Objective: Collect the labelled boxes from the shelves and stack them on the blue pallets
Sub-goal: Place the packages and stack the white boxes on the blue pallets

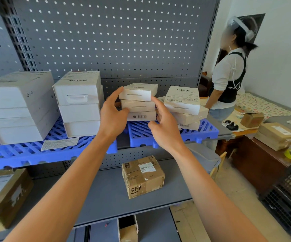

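Three small white labelled boxes form a stack (138, 106) on the right blue pallet (208, 131). My left hand (111, 117) rests against the stack's left side, with its fingertips on the top box (137, 92) and its thumb lower down. My right hand (165, 130) touches the stack's right side, index finger up at the top box. Both hands have their fingers spread. A second, crooked stack of white boxes (183, 100) stands to the right. Two stacks of bigger white boxes (19, 105) (78, 102) stand on the left blue pallet (28, 154).
A brown SF parcel (143, 175) sits on the grey shelf below, and another brown box (3, 194) at the lower left. A loose paper label (59, 143) lies on the left pallet. A person (228, 75) stands at the right by a desk with parcels (279, 135). A black crate (287, 198) is at the lower right.
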{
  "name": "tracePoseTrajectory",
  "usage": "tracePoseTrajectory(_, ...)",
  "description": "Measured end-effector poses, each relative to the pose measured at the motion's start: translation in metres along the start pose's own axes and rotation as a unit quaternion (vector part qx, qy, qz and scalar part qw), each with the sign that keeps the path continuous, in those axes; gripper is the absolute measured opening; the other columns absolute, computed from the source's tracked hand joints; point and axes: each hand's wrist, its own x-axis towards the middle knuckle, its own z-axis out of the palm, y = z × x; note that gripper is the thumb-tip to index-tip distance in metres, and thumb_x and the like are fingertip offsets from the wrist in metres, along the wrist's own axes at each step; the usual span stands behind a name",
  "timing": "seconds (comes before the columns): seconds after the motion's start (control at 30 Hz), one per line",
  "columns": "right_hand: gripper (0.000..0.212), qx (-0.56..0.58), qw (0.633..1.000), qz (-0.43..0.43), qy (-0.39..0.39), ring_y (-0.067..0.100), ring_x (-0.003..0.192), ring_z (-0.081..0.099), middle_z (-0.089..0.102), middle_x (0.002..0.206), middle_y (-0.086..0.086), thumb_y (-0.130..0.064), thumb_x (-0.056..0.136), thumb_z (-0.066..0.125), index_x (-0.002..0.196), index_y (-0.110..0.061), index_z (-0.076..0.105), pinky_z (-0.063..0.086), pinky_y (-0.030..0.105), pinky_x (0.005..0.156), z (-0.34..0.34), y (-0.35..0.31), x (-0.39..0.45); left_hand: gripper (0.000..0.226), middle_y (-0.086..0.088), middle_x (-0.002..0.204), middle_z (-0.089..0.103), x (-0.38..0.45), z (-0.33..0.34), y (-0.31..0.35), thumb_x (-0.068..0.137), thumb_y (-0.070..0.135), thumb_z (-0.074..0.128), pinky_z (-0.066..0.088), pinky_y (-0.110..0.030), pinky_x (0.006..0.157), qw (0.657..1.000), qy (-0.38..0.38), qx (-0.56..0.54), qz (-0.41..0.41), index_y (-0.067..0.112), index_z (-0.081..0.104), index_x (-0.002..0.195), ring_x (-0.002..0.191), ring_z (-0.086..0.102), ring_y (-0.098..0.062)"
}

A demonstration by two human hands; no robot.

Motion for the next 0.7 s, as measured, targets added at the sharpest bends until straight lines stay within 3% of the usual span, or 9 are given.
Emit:
tracePoseTrajectory(0.1, 0.081, 0.011, 1.0, 0.003, -0.009, 0.016, 0.112, 0.06, 0.051, 0.141, -0.008, 0.009, 0.086, 0.047, 0.149, -0.041, 0.035, 0.053, 0.04, 0.093, -0.002, -0.003, -0.001, 0.07, 0.004, 0.134, 0.06, -0.002, -0.001, 0.0, 0.091, -0.006, 0.055, 0.06, -0.028, 0.078, 1.0, -0.007, 0.001, 0.003, 0.032, 0.045, 0.148, 0.118, 0.06, -0.014)
tracePoseTrajectory(0.23, 0.081, 0.008, 1.0, -0.001, -0.012, 0.033, 0.11, 0.058, 0.05, 0.141, -0.009, 0.007, 0.086, 0.048, 0.149, -0.042, 0.034, 0.056, 0.045, 0.089, -0.002, -0.001, -0.008, 0.07, 0.013, 0.128, 0.059, -0.012, 0.004, 0.0, 0.09, -0.009, 0.055, 0.054, -0.011, 0.078, 1.0, -0.017, 0.008, 0.017, 0.03, 0.046, 0.148, 0.119, 0.057, -0.006)
tracePoseTrajectory(0.37, 0.077, 0.002, 1.0, -0.007, -0.013, 0.032, 0.109, 0.057, 0.047, 0.145, -0.011, 0.005, 0.089, 0.049, 0.151, -0.039, 0.033, 0.056, 0.046, 0.086, -0.003, 0.004, -0.015, 0.072, 0.011, 0.135, 0.057, -0.021, 0.008, -0.006, 0.089, -0.009, 0.056, 0.059, -0.025, 0.087, 0.999, -0.025, 0.01, 0.027, 0.033, 0.045, 0.146, 0.127, 0.053, -0.01)
tracePoseTrajectory(0.43, 0.074, -0.01, 1.0, -0.008, -0.008, 0.03, 0.11, 0.054, 0.047, 0.142, -0.012, 0.002, 0.091, 0.05, 0.151, -0.037, 0.033, 0.055, 0.039, 0.087, -0.003, 0.007, -0.016, 0.073, 0.011, 0.138, 0.056, -0.025, 0.009, -0.007, 0.087, -0.01, 0.056, 0.059, -0.026, 0.089, 0.999, -0.021, 0.011, 0.034, 0.031, 0.045, 0.147, 0.128, 0.053, -0.011)
tracePoseTrajectory(0.57, 0.071, -0.036, 0.999, -0.011, 0.001, 0.014, 0.113, 0.049, 0.044, 0.143, -0.013, -0.003, 0.094, 0.053, 0.154, -0.032, 0.029, 0.049, 0.006, 0.077, -0.003, 0.012, -0.017, 0.068, 0.023, 0.127, 0.058, -0.029, 0.011, -0.001, 0.086, -0.012, 0.053, 0.055, -0.013, 0.081, 0.998, -0.015, 0.015, 0.051, 0.031, 0.05, 0.14, 0.121, 0.056, -0.004)
tracePoseTrajectory(0.63, 0.072, -0.045, 0.999, -0.011, 0.008, 0.01, 0.114, 0.044, 0.041, 0.145, -0.014, -0.005, 0.096, 0.053, 0.156, -0.033, 0.026, 0.048, 0.005, 0.077, -0.002, 0.013, -0.016, 0.066, 0.028, 0.123, 0.057, -0.029, 0.011, 0.001, 0.088, -0.01, 0.054, 0.048, -0.003, 0.078, 0.998, -0.007, 0.031, 0.055, 0.039, 0.049, 0.133, 0.117, 0.055, 0.0)
tracePoseTrajectory(0.7, 0.075, -0.048, 0.999, -0.015, 0.016, 0.008, 0.112, 0.054, 0.039, 0.151, -0.013, -0.007, 0.096, 0.055, 0.157, -0.036, 0.021, 0.052, 0.015, 0.086, -0.001, 0.013, -0.016, 0.065, 0.021, 0.128, 0.057, -0.025, 0.012, 0.0, 0.091, -0.004, 0.056, 0.044, 0.001, 0.078, 0.997, -0.004, 0.057, 0.059, 0.042, 0.046, 0.136, 0.121, 0.053, -0.004)
